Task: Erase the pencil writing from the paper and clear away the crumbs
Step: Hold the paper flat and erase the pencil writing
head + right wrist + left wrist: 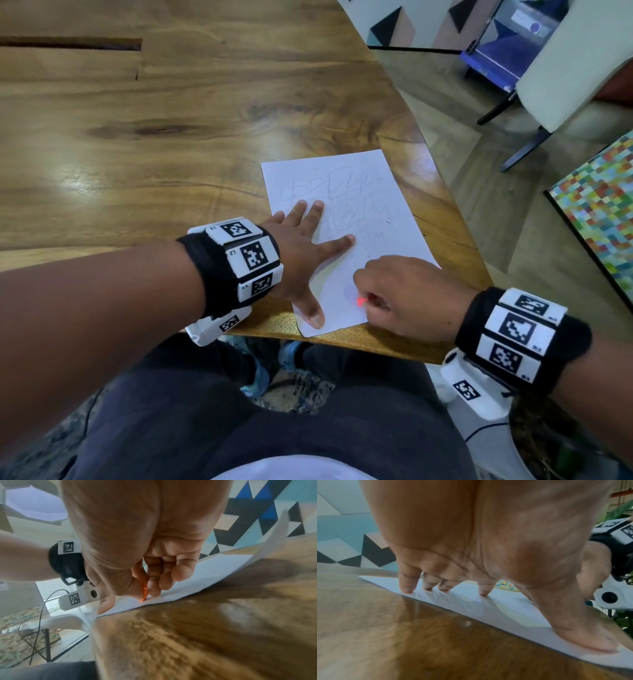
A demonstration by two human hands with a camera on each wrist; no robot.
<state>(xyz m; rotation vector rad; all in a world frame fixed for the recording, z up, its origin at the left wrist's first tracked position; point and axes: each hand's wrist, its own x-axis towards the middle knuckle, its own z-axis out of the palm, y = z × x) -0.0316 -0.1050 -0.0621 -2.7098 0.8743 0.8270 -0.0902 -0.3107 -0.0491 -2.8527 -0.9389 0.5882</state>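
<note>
Surface [137, 154] of polished wood fills most of the head view, with a dark slot cut into it at far left. Paper [376, 205], a white sheet, lies flat near the surface's near right edge, its near corner slightly overhanging that edge. Pencil writing [346, 202] (faint, partly smudged scribble) covers the far half of the sheet. Crumbs [376, 236], small dark specks, lie scattered on the sheet to the right of the index finger.

Left hand [301, 253] is spread, fingers straight and apart; its fingertips [482, 593] and thumb press down on the left part of the paper, the thumb close to the near edge. Right hand [407, 298] rests on the near right part of the sheet, fingers curled together and pinching an eraser [145, 592] (orange-red, only a sliver visible between thumb and fingers). The eraser's tip touches the paper near its near edge, just right of the left thumb.

Both wrists carry black bands with white marker blocks.
</note>
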